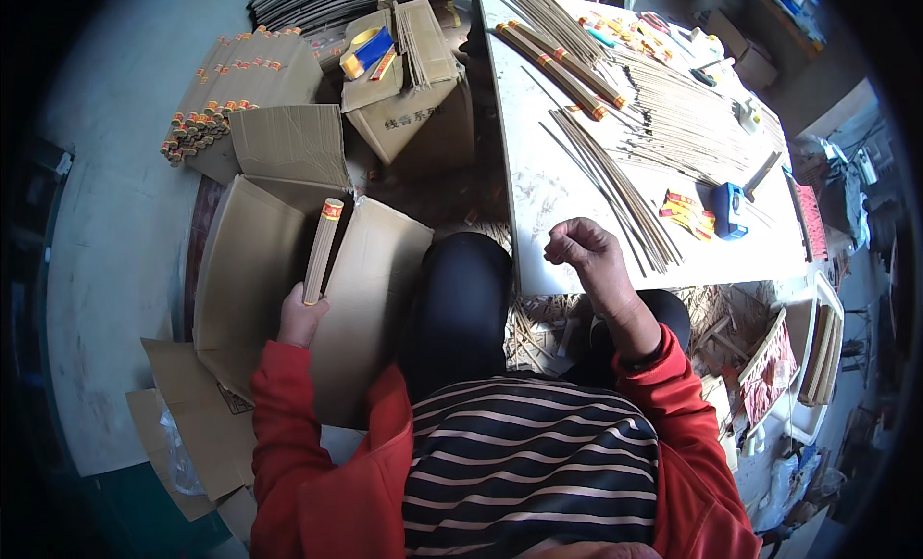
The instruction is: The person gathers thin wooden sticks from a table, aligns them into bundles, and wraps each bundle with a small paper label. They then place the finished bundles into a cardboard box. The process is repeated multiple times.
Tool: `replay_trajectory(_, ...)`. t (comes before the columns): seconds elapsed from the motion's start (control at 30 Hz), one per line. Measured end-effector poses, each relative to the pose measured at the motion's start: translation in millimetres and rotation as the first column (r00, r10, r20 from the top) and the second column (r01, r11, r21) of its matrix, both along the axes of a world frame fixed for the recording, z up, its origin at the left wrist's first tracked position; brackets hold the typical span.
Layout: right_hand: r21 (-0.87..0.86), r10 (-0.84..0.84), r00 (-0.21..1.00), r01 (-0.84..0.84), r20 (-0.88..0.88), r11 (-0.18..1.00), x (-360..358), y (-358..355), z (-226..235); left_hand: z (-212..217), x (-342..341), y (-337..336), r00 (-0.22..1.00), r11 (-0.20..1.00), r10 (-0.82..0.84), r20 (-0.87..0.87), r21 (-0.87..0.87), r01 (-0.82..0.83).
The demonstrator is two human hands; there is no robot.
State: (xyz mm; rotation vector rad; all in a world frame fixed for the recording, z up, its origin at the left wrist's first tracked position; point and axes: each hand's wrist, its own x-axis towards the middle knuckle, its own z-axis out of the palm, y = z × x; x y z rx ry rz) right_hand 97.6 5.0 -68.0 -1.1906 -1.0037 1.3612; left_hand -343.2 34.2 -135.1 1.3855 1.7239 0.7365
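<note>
My left hand (303,319) is wrapped round the lower end of a bundle of incense sticks (322,251). The bundle stands nearly upright, with a red and yellow label band near its top, over an open cardboard box (370,271). Above the near edge of the white table (538,242), my right hand (586,247) is closed with thumb and fingertips together, and nothing shows between them. Loose incense sticks (615,189) lie on the tabletop close to that hand. Beyond them are two more banded bundles (553,69), side by side.
Banded bundles (236,78) are stacked at the far left. A closed carton (413,107) carries a tape dispenser (368,51) and some sticks. Red and yellow labels (687,215) lie beside a blue box-shaped item (731,210) on the table. Sticks litter the floor under the table.
</note>
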Motion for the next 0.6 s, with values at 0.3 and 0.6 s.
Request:
replay_trajectory(0.3,-0.058,0.321,0.947,-0.322,-0.022,0.945,-8.7,27.2,-20.5,-12.5,-4.5,4.9,0.955,0.997,0.055,-0.292,-0.031,-0.067)
replay_trajectory(0.6,-0.04,0.409,0.912,-0.409,-0.012,0.911,22.5,42.7,-33.1,-2.6,11.5,3.2,0.756,0.988,-0.088,-0.648,-0.153,-0.016)
